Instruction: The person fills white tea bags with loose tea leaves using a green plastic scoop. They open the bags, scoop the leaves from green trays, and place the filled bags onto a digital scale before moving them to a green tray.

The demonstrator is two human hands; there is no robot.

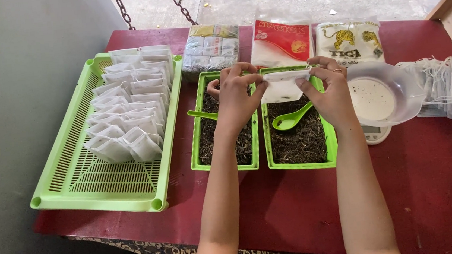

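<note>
Head view: above two green trays of dark loose tea on the red desk, the left hand and right hand pinch a small white, limp, translucent filter bag by its top corners, fingers closed on it.

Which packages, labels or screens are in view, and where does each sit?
Clear bundle: table's far edge, left; blocky, yellow and grey packs inside.
Red packet: far edge, middle; flat, red over white.
White packet: far edge, right; yellow tiger figures.
Scale display: under the clear bowl; small, greyish.
</note>
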